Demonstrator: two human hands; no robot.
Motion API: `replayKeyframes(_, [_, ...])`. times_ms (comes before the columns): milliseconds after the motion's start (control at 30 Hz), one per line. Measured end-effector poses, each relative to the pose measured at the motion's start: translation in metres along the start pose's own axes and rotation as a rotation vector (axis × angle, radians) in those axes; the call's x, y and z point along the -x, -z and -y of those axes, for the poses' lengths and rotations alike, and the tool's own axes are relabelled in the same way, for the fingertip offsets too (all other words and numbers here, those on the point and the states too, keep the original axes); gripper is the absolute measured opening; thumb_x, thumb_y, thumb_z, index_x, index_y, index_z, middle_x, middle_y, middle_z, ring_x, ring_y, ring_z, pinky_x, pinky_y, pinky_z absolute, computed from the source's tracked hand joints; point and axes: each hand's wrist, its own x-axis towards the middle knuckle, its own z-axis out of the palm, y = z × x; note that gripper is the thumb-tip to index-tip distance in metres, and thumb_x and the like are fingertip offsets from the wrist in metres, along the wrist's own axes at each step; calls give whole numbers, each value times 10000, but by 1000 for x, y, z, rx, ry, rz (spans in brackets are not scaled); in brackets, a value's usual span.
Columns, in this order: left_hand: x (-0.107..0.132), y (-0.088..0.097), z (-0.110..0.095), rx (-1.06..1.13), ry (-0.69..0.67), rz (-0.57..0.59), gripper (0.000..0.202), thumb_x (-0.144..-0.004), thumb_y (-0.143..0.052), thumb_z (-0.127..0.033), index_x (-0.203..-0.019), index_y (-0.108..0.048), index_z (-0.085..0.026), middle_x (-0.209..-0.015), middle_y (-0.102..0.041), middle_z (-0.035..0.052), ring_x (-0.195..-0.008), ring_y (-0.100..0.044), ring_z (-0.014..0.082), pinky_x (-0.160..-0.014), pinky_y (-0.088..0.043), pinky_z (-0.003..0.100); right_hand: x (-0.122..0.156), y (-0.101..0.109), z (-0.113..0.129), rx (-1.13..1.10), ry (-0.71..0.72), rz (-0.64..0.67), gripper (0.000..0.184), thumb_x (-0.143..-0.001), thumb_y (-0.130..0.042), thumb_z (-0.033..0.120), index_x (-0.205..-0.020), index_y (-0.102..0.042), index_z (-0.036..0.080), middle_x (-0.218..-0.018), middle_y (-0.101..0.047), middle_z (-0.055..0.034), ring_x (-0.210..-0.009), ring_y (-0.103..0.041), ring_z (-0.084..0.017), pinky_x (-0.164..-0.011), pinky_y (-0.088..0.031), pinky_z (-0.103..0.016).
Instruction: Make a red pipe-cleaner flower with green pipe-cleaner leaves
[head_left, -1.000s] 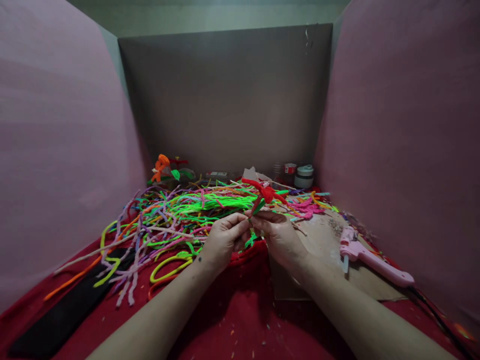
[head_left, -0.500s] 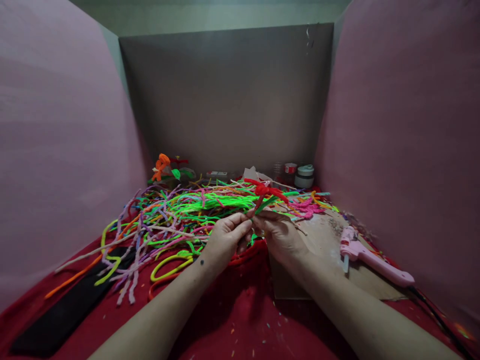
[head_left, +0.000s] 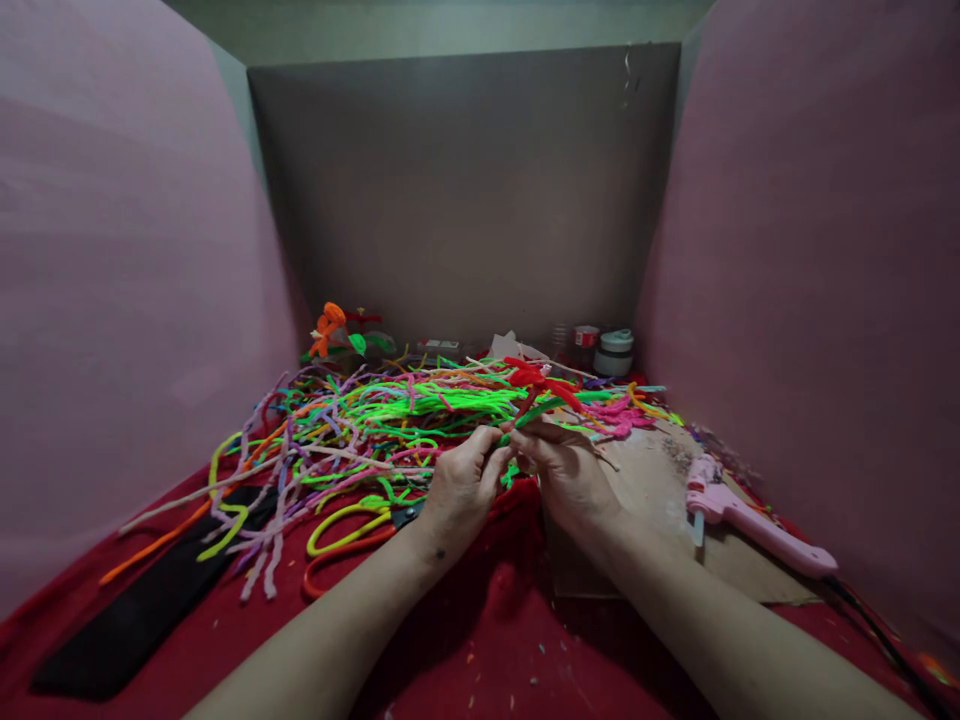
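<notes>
Between my two hands is a red pipe-cleaner flower [head_left: 536,380] with a dark red stem and a green pipe cleaner [head_left: 541,408] lying against it. My left hand [head_left: 466,480] pinches the lower stem between thumb and forefinger. Close beside it, my right hand [head_left: 562,465] pinches the green piece where it meets the stem. The fingertips of both hands nearly touch, and they hide the lower end of the stem. Scissors [head_left: 352,535] with one yellow and one orange handle loop lie by my left wrist, their blades hidden.
A heap of many-coloured pipe cleaners [head_left: 405,400] spreads behind my hands. At right, a pink glue gun [head_left: 757,520] rests on a cardboard sheet [head_left: 637,500], its cord trailing. An orange flower [head_left: 328,330] stands back left; a lidded jar [head_left: 613,352] back right. A black strip [head_left: 127,630] lies left.
My left hand has turned slightly and its fingers have shifted on the stem. The green piece now points more to the right. More of the scissors shows as the view moves slightly.
</notes>
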Motion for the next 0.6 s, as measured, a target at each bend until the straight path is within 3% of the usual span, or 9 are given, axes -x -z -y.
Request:
replayKeyframes(200, [-1,1,1,46,5,2,191,-853,-419,-280,-738,-532,-177,-528,-455,-48,-467,-417,70,-500,-339,190,2,-1,3,57,20,29,76,-672,-645,235,-697,-697,186,-574,-520,28,-551,-417,-106,-552,-336,-262])
replayKeyframes(467, [-6,4,-9,435,239,72,185,-794,-495,-303,-673,-502,-163,-484,-431,-68,-372,-353,44,-381,-280,176,-1,1,0,-31,-27,56,72,-651,-649,185,-701,-700,179,-536,-546,27,-524,-464,-109,-556,-360,-265])
replayKeyframes(600, [-8,7,-11,587,343,124,177,-768,-528,-313,-700,-518,-150,-474,-453,-67,-332,-341,33,-338,-250,160,-3,2,-3,-25,-19,75,116,-663,-643,189,-762,-701,181,-630,-613,7,-561,-491,-114,-576,-380,-267])
